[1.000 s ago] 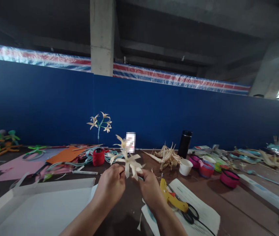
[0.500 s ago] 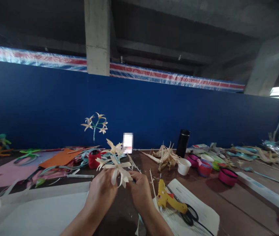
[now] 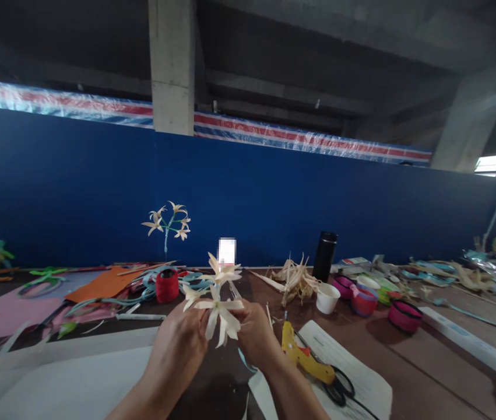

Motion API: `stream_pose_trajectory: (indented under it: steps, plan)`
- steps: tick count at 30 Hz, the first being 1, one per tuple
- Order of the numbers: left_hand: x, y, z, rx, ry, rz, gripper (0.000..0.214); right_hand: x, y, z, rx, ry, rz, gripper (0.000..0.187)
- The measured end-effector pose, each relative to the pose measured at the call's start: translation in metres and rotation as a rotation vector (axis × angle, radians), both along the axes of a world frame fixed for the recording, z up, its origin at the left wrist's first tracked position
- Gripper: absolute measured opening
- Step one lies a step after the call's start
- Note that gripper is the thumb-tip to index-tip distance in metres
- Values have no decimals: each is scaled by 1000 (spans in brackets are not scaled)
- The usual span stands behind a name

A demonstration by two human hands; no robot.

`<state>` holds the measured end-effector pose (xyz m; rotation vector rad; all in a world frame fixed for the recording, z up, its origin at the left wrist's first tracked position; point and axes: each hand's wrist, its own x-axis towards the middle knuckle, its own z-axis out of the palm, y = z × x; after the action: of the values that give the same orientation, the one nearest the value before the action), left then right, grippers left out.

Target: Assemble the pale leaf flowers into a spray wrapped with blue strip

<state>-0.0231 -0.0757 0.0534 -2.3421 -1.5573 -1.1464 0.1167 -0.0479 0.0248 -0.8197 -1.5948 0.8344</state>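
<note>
Both my hands hold a sprig of cream paper flowers upright above the brown table. My left hand is closed around the stem from the left. My right hand pinches it from the right, just under the lowest bloom. The stem itself is hidden between my fingers. A finished sprig of the same cream flowers stands at the back against the blue wall.
A yellow glue gun and black scissors lie on a paper sheet at my right. Behind are a red thread spool, dried husks, a black flask, a white cup, tape rolls and a white board.
The view swung slightly. My hands turned the sprig, drifting left and then back right; the blooms now face me more squarely.
</note>
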Motion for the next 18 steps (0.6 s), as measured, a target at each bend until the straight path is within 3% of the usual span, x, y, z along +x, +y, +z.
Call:
stream_pose_trajectory:
  steps: [3, 9, 18]
  plan:
    - [0, 0, -1, -26, -4, -22, 18, -1, -1, -1, -26, 11, 55, 20]
    - [3, 5, -8, -49, -15, -40, 25, 0, -9, -1, 69, -113, -189, 15]
    - [20, 0, -8, -106, -11, 52, 25, 4, -23, 3, -22, -96, -307, 17]
